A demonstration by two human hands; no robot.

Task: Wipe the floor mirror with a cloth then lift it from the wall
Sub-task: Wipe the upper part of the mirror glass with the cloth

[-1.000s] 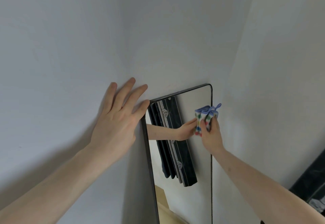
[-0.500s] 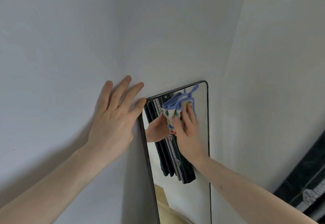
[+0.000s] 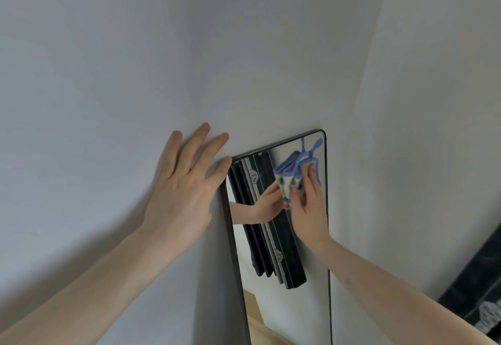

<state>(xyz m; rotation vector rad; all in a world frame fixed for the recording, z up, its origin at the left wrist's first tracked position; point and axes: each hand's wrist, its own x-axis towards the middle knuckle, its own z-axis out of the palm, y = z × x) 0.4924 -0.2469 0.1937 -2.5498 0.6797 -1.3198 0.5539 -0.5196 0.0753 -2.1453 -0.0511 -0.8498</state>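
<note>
Floor mirror (image 3: 311,277) leans on wall (image 3: 135,46), lower centre-right of frame. Left hand (image 3: 184,190), fingers straight and spread, steadies top-left corner. Right hand (image 3: 307,209) pinches bunched cloth (image 3: 294,174) on upper glass. Best: flatten cloth, overlapping strokes downward, brace firm.

Mirror (image 3: 303,249) leans on wall (image 3: 244,60) (cloth (image 3: 291,179) against its top), between 2 hands.

White wall (image 3: 271,60) carries the mirror (image 3: 311,277), which leans flat against it, top edge touching. Left hand (image 3: 184,190) lies flat on the wall, fingers straight, forefinger at the mirror's top left corner.
</note>
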